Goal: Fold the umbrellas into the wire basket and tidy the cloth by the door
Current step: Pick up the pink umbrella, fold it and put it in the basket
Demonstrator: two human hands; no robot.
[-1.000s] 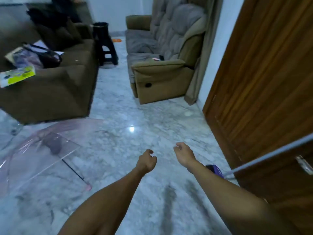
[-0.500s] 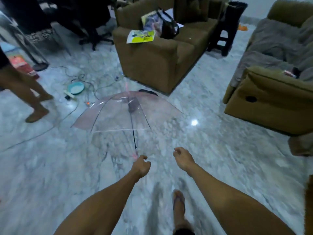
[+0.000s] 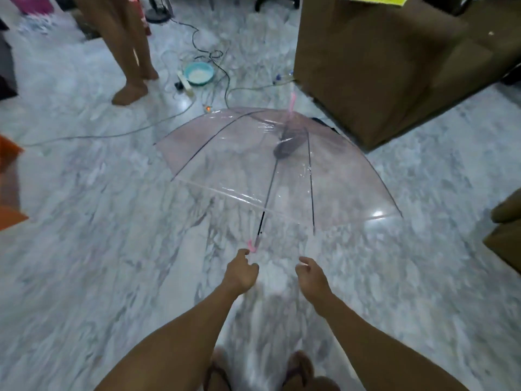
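Note:
An opened clear umbrella (image 3: 239,170) with a pink edge lies on its side on the marble floor, canopy toward the brown sofa. Its dark shaft runs toward me and ends in a pink hooked handle (image 3: 251,246). My left hand (image 3: 241,273) hovers just short of that handle, fingers loosely curled, holding nothing. My right hand (image 3: 311,275) is a little to the right, fingers relaxed and empty, below the canopy's near rim. No wire basket, door or cloth is in view.
A brown sofa (image 3: 380,69) stands behind the umbrella. Cables (image 3: 146,128), a power strip and a teal bowl (image 3: 198,73) lie on the floor at the back. A person's bare legs (image 3: 132,52) stand at back left. An orange object (image 3: 8,182) is at the left edge.
The view has swung from the door side to the floor at left. The umbrella is now straight ahead and close, and both hands have come near its handle.

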